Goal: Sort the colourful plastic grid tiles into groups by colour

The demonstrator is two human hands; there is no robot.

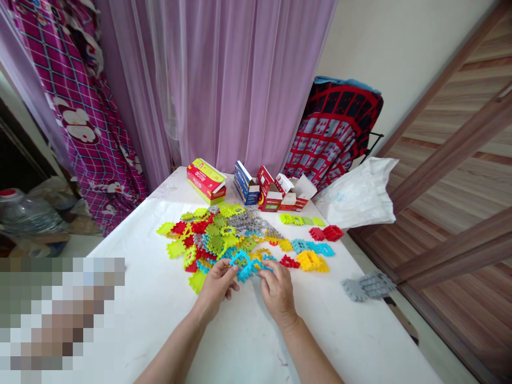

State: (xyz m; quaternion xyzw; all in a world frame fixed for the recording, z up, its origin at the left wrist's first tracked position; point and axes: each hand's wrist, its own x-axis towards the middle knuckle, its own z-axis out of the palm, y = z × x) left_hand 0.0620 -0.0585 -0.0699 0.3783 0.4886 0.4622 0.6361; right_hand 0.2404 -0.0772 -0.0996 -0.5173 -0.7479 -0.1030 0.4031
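Observation:
My left hand (218, 284) pinches the left end of some blue notched plastic pieces (247, 265), in front of the heap. On the right end of the same blue pieces, the fingers of my right hand (278, 288) are closed. Just beyond both hands lies a mixed heap of notched pieces in green (216, 242), red, grey (244, 221), yellow and blue. To the right of the heap are separate groups: green (298, 219), red (333, 233), light blue (324, 249) and yellow (312, 261) pieces.
Grey pieces (366, 286) lie by the right edge of the white table (340, 330). Along the back stand a red and yellow box (206, 181), a blue box (245, 184) and open red boxes (269, 194). A white bag (356, 194) sits at the back right corner.

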